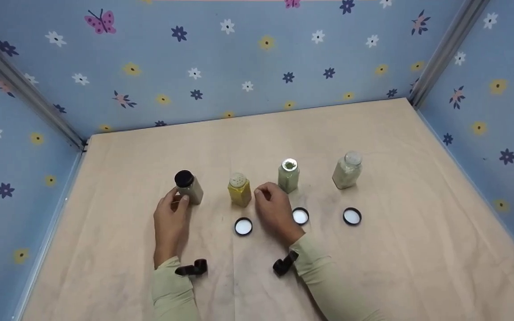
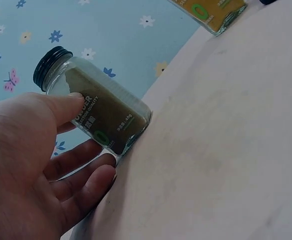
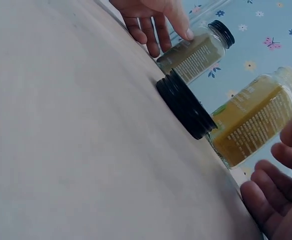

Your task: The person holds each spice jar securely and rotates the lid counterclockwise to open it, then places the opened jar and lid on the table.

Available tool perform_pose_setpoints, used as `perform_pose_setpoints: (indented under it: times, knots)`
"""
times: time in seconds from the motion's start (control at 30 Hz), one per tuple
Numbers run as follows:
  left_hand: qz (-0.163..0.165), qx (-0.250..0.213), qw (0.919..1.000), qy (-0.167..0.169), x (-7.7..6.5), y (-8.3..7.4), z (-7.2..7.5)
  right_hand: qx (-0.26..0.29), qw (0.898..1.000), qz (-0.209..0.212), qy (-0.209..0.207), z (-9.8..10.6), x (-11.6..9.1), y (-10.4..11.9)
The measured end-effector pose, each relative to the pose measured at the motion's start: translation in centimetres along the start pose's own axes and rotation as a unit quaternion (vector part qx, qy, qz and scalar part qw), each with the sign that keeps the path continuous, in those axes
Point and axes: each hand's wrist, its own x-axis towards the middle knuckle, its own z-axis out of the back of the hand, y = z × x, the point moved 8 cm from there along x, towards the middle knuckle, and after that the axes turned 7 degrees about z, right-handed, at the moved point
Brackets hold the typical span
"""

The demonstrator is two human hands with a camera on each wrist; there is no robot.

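Note:
On the left, a square glass spice jar (image 1: 194, 192) of brownish powder stands upright with its black cap (image 1: 184, 178) on. My left hand (image 1: 170, 220) holds it, the thumb on its label in the left wrist view and the lower fingers spread beside its base. My right hand (image 1: 276, 210) has loosely curled fingers with nothing between them. It lies between an uncapped jar of yellow powder (image 1: 240, 195) with a perforated top and an open jar of pale green contents (image 1: 288, 180). The right wrist view shows those fingers (image 3: 265, 200) beside the yellow jar, apparently just apart.
A black lid (image 1: 243, 226), white inside, lies upturned before the yellow jar. Another lid (image 1: 300, 216) is beside my right wrist, and a third lid (image 1: 352, 216) farther right. Behind that one stands a jar of whitish contents (image 1: 347, 171). Flowered panels (image 1: 257, 58) border the cloth-covered table (image 1: 417, 267).

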Motion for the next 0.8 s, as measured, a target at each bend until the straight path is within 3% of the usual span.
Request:
perform_pose_setpoints:
  times: [0.13,0.37,0.6,0.8]
  knots:
    - [-0.008,-0.002,1.0,-0.002,-0.1,0.0,0.1,0.026,0.999,0.011,-0.014,0.3,-0.4,0.5]
    - [-0.02,-0.012,0.9997,-0.006,-0.2,0.3,0.3,0.066,0.994,0.072,0.039,-1.3,-1.4,3.0]
    - [0.014,-0.025,0.9996,-0.002,0.0,0.7,0.1,0.035,0.985,0.132,0.107,-3.1,-2.3,5.5]
    - [0.007,-0.016,0.9998,0.007,0.2,-0.1,-0.8,0.02,0.978,0.149,0.142,-3.4,-2.0,6.9]
